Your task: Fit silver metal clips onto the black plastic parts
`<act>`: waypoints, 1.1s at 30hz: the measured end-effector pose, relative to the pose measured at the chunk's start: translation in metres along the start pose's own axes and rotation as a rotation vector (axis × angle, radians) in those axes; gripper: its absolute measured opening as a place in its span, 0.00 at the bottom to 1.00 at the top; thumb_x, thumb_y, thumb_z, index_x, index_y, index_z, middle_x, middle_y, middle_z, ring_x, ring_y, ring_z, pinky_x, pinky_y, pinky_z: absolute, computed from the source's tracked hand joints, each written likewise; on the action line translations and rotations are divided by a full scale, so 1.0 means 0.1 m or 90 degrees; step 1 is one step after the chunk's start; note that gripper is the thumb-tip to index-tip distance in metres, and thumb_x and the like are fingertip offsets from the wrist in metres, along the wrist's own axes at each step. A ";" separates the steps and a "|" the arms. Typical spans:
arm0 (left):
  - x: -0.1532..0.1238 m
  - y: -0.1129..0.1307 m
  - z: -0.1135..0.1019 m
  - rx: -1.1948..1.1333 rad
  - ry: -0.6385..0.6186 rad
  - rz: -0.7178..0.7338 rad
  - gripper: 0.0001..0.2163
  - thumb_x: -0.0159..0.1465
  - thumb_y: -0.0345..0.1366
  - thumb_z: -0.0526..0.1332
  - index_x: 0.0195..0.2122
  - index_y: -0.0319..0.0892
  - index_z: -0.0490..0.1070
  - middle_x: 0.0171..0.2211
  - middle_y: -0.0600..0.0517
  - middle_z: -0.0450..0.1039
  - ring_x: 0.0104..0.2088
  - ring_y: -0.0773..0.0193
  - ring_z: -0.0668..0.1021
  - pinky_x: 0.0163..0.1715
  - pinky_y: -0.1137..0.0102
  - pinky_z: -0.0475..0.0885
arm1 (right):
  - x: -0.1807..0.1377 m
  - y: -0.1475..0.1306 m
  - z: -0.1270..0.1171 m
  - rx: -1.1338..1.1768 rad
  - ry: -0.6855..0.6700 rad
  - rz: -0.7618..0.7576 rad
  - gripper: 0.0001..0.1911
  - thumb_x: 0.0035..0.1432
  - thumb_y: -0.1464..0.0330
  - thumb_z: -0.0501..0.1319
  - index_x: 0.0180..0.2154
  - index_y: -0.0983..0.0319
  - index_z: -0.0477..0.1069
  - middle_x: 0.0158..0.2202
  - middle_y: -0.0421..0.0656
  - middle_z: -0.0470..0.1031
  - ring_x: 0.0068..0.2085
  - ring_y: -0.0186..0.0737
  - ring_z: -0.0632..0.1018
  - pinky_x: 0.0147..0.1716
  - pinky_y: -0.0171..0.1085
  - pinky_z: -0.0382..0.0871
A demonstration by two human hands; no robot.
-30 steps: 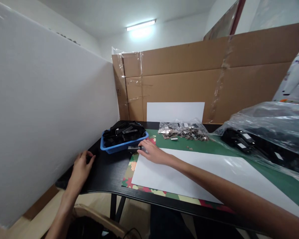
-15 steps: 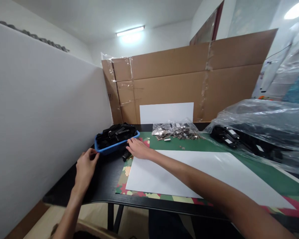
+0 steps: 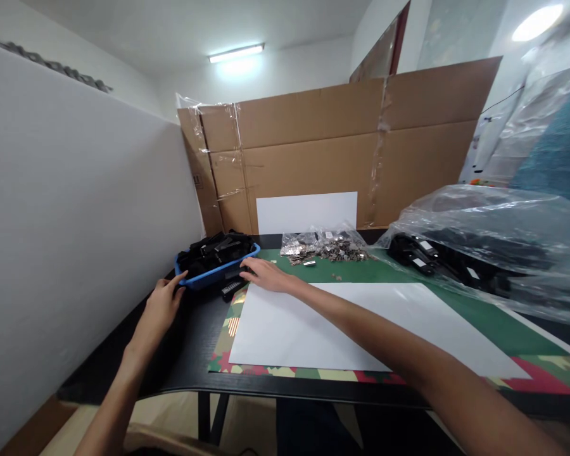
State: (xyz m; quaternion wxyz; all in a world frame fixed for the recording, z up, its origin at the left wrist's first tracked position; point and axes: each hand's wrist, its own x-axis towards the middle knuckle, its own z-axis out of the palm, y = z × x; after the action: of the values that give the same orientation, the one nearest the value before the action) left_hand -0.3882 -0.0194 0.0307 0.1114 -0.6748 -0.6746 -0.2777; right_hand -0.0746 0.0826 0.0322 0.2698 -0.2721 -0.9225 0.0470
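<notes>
A blue plastic basket (image 3: pixel 209 277) heaped with black plastic parts (image 3: pixel 216 251) stands on the black table top. At its left front corner is my left hand (image 3: pixel 164 301), index finger stretched along the rim and thumb apart from it. Off the basket's right end, my right hand (image 3: pixel 268 277) reaches over the corner of a white sheet (image 3: pixel 323 326), fingers spread and holding nothing visible. A loose black part with a slatted face (image 3: pixel 232 289) lies just in front of the basket, left of my right hand.
Plastic bags with many small metal pieces (image 3: pixel 344 249) lie on the green mat (image 3: pixel 389 272) at the back. A small shiny metal cylinder (image 3: pixel 309 263) sits before them. Larger black parts (image 3: pixel 413 253) rest under clear plastic film (image 3: pixel 494 218) at right. Cardboard (image 3: pixel 308 152) stands behind.
My left thumb and index finger, close together at the basket rim before, are now apart. My right fingers have spread and sit farther from the basket's edge. The view has shifted slightly.
</notes>
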 end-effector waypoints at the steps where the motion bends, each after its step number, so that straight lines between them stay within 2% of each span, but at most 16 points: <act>1: -0.01 0.02 0.01 0.001 -0.003 0.001 0.24 0.71 0.44 0.49 0.61 0.39 0.72 0.46 0.39 0.76 0.40 0.50 0.81 0.44 0.61 0.74 | -0.01 0.02 -0.02 0.003 0.005 0.000 0.10 0.76 0.63 0.54 0.52 0.60 0.69 0.49 0.46 0.75 0.47 0.42 0.78 0.46 0.38 0.70; 5: -0.04 0.10 0.02 -0.004 -0.016 -0.014 0.20 0.71 0.44 0.50 0.56 0.42 0.73 0.44 0.40 0.80 0.44 0.46 0.82 0.43 0.62 0.73 | -0.01 0.20 -0.11 -0.005 0.033 0.028 0.12 0.75 0.63 0.56 0.52 0.62 0.70 0.55 0.50 0.67 0.43 0.40 0.77 0.44 0.38 0.71; 8: -0.02 0.11 0.01 -0.006 -0.021 -0.024 0.18 0.70 0.43 0.51 0.54 0.44 0.73 0.40 0.42 0.81 0.40 0.47 0.83 0.40 0.63 0.73 | 0.01 0.35 -0.15 -0.011 0.035 0.031 0.12 0.74 0.64 0.57 0.52 0.63 0.71 0.58 0.52 0.64 0.48 0.42 0.76 0.48 0.40 0.71; 11: 0.02 0.10 0.01 -0.027 -0.031 -0.005 0.16 0.69 0.44 0.51 0.50 0.45 0.72 0.37 0.44 0.81 0.36 0.49 0.83 0.36 0.65 0.71 | 0.01 0.44 -0.18 -0.012 0.010 0.009 0.09 0.72 0.67 0.60 0.50 0.63 0.72 0.57 0.50 0.66 0.54 0.44 0.74 0.54 0.41 0.69; 14: 0.07 0.12 0.03 -0.056 -0.038 0.009 0.15 0.68 0.45 0.51 0.48 0.45 0.72 0.37 0.45 0.81 0.34 0.51 0.82 0.34 0.66 0.70 | -0.05 0.48 -0.24 -0.011 -0.005 -0.006 0.09 0.73 0.67 0.59 0.50 0.62 0.72 0.56 0.50 0.68 0.55 0.44 0.73 0.57 0.43 0.67; 20: 0.13 0.23 0.06 -0.112 -0.059 0.026 0.16 0.64 0.48 0.53 0.44 0.46 0.73 0.36 0.47 0.80 0.33 0.52 0.81 0.34 0.66 0.70 | -0.34 0.49 -0.48 0.002 -0.019 -0.008 0.12 0.75 0.64 0.53 0.52 0.61 0.70 0.54 0.49 0.70 0.51 0.45 0.74 0.54 0.44 0.70; 26: 0.10 0.24 0.00 -0.118 -0.069 0.023 0.20 0.64 0.50 0.53 0.49 0.44 0.74 0.43 0.43 0.82 0.37 0.48 0.82 0.40 0.63 0.73 | -0.51 0.38 -0.61 0.021 -0.025 0.006 0.12 0.76 0.62 0.52 0.52 0.59 0.70 0.51 0.47 0.72 0.47 0.44 0.76 0.50 0.43 0.72; 30: 0.03 0.31 -0.13 -0.064 -0.005 0.048 0.20 0.67 0.48 0.51 0.51 0.45 0.73 0.44 0.43 0.80 0.41 0.44 0.81 0.43 0.58 0.73 | -0.62 0.28 -0.72 0.032 -0.025 0.012 0.12 0.75 0.64 0.53 0.53 0.58 0.71 0.56 0.48 0.71 0.52 0.45 0.75 0.55 0.44 0.70; 33: -0.08 0.45 -0.21 0.040 0.057 0.078 0.21 0.71 0.47 0.45 0.52 0.44 0.73 0.41 0.42 0.76 0.42 0.41 0.78 0.41 0.55 0.73 | -0.80 0.22 -0.86 0.042 -0.004 0.017 0.13 0.75 0.63 0.52 0.54 0.59 0.70 0.60 0.48 0.69 0.57 0.46 0.73 0.60 0.46 0.67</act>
State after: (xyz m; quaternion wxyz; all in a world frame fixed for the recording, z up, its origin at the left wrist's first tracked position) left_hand -0.3482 -0.0401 0.0535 0.1795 -0.6978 -0.6347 -0.2793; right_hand 0.0374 0.0540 0.0627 0.2753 -0.2751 -0.9175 0.0817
